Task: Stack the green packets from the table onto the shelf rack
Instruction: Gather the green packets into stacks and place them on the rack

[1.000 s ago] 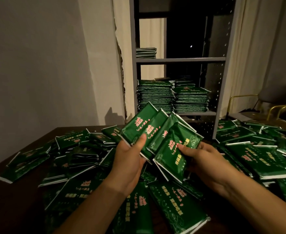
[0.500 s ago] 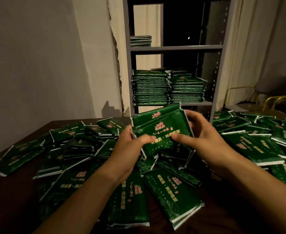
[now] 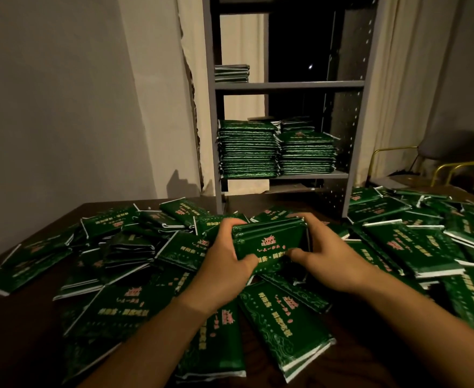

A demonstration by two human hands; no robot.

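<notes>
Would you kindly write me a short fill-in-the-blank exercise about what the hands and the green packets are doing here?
1. Both hands, left hand and right hand, grip one squared-up bundle of green ____.
2. The bundle is held above the loose packets scattered on the dark ____.
3. On the grey shelf rack, the tallest stacks sit on the ____ of the two visible shelves.

Missing words: packets; table; lower

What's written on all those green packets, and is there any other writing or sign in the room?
Bundle of packets held in both hands: pink crest and gold characters, too blurred to read.
Loose packets on the table: same print, unreadable.
Stacks on the shelf rack: too small to read.
No other writing visible.
</notes>
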